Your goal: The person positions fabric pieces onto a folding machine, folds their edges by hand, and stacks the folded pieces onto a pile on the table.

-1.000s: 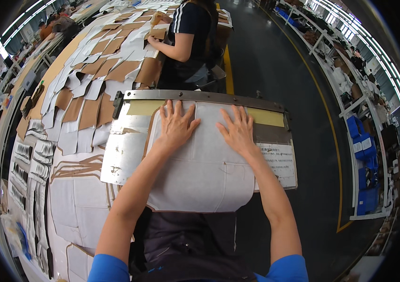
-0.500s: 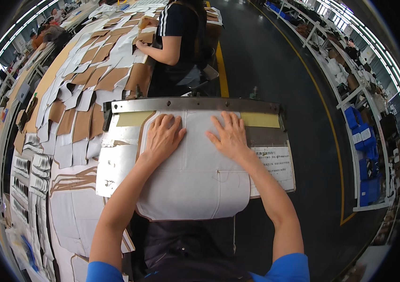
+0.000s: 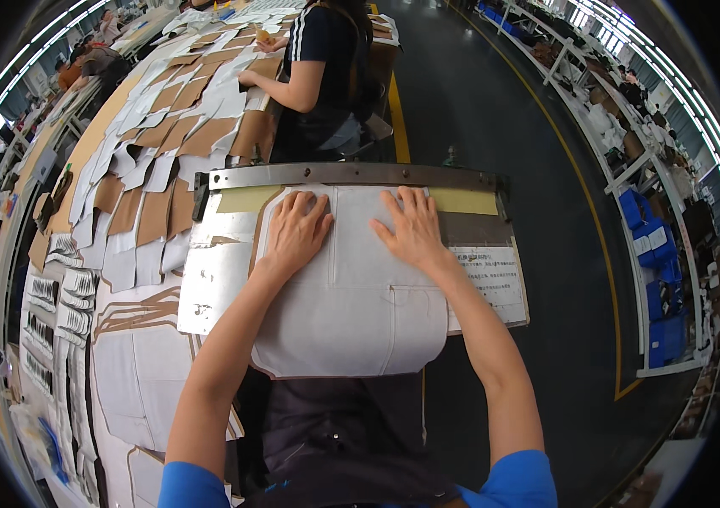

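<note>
A white fabric panel (image 3: pixel 343 330) with brown edges and stitched seams lies flat on a metal work plate (image 3: pixel 207 292). Its far edge reaches a long steel bar (image 3: pixel 351 175) across the back of the plate, and its near end hangs over the front. My left hand (image 3: pixel 296 230) rests palm down on the panel's left part, fingers stretched toward the bar. Likewise my right hand (image 3: pixel 413 227) lies on the right part, fingers spread. Neither grips anything. Yellow strips (image 3: pixel 462 201) show beside the panel under the bar.
On the left, a long table holds overlapping white and brown pieces (image 3: pixel 165 135) and a stack of similar panels (image 3: pixel 144 381). A co-worker (image 3: pixel 322 76) stands at it beyond the bar. To the right runs a dark floor aisle, then shelving with blue bins (image 3: pixel 652 241).
The plate, panel and my hands sit slightly higher in the picture; both hands keep their places on the panel. The co-worker's hands have shifted over the pieces.
</note>
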### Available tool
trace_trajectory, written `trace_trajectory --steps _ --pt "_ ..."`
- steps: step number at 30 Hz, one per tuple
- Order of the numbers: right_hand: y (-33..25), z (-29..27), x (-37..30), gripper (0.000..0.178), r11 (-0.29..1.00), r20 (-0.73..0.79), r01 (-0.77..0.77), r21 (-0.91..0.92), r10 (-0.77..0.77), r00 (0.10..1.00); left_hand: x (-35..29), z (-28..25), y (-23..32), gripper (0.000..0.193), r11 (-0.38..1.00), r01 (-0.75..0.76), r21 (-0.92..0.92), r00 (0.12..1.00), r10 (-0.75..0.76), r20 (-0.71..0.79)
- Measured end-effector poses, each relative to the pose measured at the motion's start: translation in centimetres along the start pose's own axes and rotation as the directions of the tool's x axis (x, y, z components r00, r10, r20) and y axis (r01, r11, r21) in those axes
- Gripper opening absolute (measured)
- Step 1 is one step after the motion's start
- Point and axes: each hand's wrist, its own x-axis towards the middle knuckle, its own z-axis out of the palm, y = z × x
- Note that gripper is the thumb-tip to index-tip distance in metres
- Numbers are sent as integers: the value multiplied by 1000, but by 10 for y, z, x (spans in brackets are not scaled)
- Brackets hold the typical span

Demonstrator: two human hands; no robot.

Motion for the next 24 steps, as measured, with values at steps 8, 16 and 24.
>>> trace_trajectory --steps 8,16,24 --pt "-44 -37 -67 53 996 -10 80 43 -79 997 -48 -43 1 38 977 -144 -159 979 164 124" --pt "-86 -1 3 23 952 -163 81 296 -34 986 -50 -53 -1 47 966 -19 -258 993 48 106" --pt "-103 52 40 10 954 -182 202 221 -163 970 -48 -33 -20 53 995 53 -88 995 -44 93"
